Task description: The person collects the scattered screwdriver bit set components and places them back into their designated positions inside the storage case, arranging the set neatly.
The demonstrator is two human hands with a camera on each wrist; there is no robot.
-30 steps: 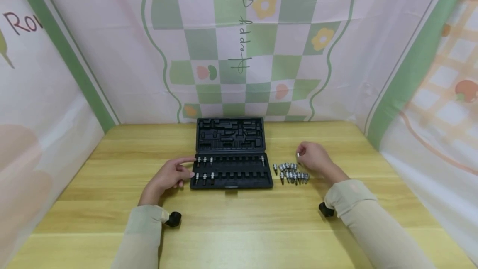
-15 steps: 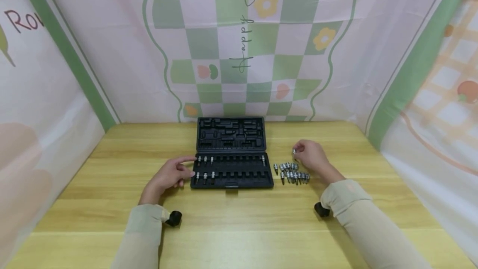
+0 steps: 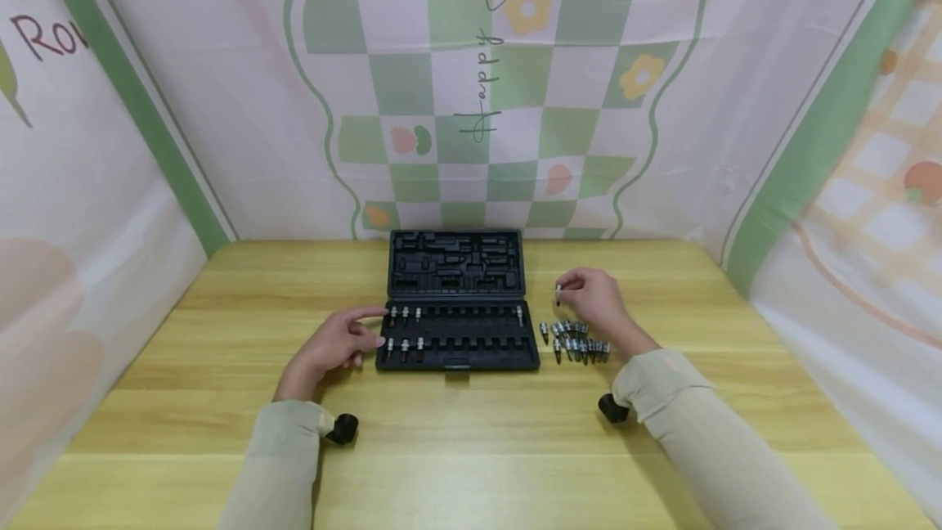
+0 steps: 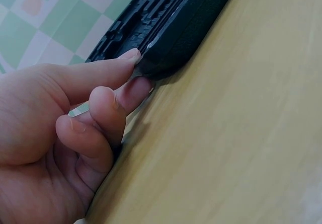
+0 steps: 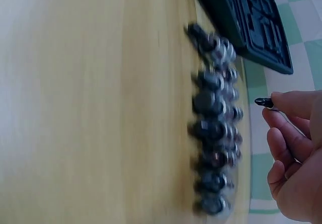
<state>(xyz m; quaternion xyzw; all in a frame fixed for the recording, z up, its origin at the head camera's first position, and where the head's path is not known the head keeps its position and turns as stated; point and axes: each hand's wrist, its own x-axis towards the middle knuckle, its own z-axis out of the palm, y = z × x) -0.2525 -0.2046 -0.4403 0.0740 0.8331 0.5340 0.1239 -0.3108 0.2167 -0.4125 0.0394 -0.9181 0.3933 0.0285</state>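
My right hand [image 3: 594, 298] pinches a bit socket [image 3: 558, 294] between thumb and fingers, raised over the table right of the case. Its dark cross-shaped tip [image 5: 262, 102] points out from the fingertips in the right wrist view. My left hand [image 3: 340, 343] rests by the left side of the open black case [image 3: 471, 368], with the index finger extended and the index and thumb tips touching its edge. Its other fingers bend loosely. Several bit sockets stand in the left slots of both case rows, and one bit socket [image 3: 519, 316] sits at the upper row's right end.
Several loose bit sockets [image 3: 581, 348] lie in two rough rows on the wooden table [image 3: 471, 456], right of the case. The case's moulded lid [image 3: 456, 264] lies back toward the patterned cloth [image 3: 486, 145] behind the table. Cloth also hangs at both sides.
My right hand has moved left and slightly away from me with the bit socket, from above the loose pile toward the case. The left hand has stayed at the case edge.
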